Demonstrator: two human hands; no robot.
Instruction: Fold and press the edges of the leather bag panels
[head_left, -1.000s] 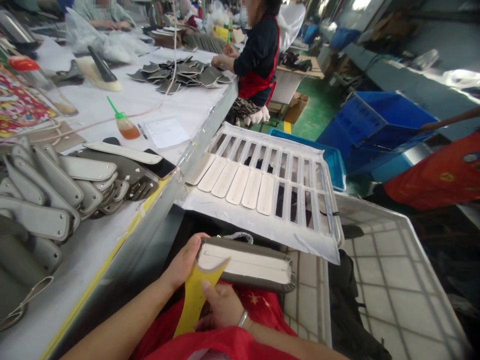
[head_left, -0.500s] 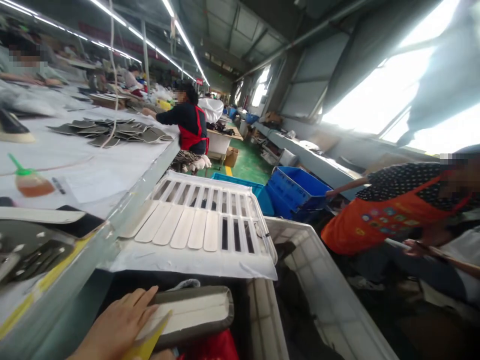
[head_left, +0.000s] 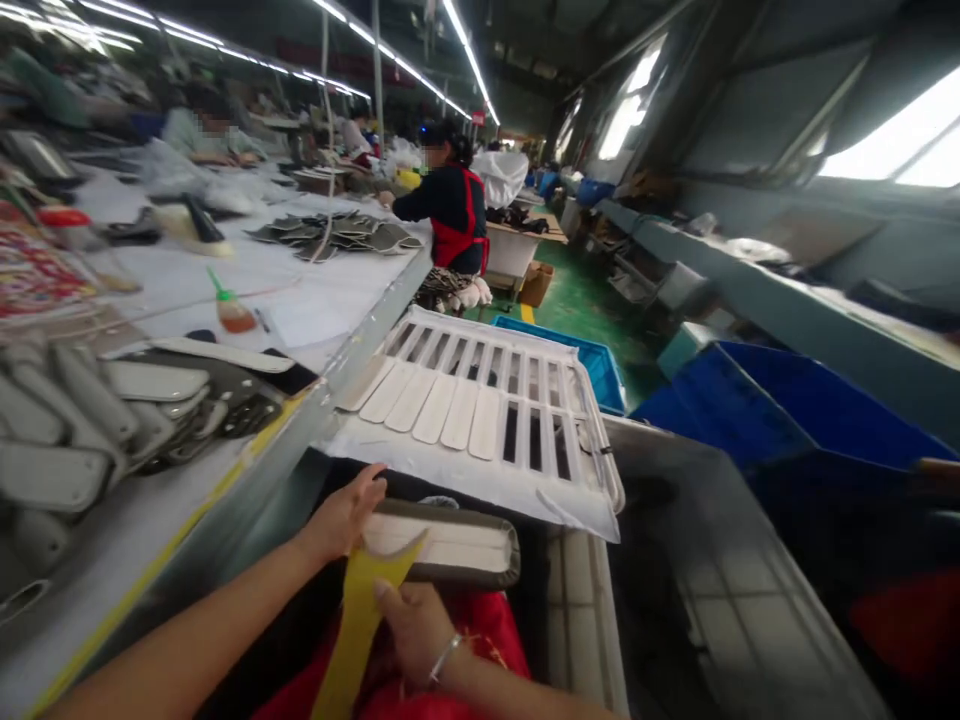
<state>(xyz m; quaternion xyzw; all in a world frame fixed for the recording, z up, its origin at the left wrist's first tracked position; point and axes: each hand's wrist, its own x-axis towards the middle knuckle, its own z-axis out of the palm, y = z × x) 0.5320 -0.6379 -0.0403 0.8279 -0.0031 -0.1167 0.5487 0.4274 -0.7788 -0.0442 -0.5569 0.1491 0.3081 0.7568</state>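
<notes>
And the yellow tool below the white rack, lower end cut off! Blue bin, right of the rack, cropped too!

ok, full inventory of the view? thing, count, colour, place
Worktable: 1, white top, left
Loose-piece pile: uncounted, light grey, table's near end
Flat-piece pile: uncounted, dark grey, table's far part
Bottle: 1, amber, green tip, on table
Paper: 1, white, beside bottle
Slotted rack: 1, white, centre
Strips: 6, off-white, on rack
Crate: 1, pale grey, lower right
Bins: 2 or more, light blue and dark blue, right
Co-worker: 1 clear, others blurred, dark top, red apron, beyond rack
Padded piece: 1, grey and white, lower centre
Curved tool: 1, yellow, in right hand
Hands: 2, bare, right on tool, left at padded piece's left end
</notes>
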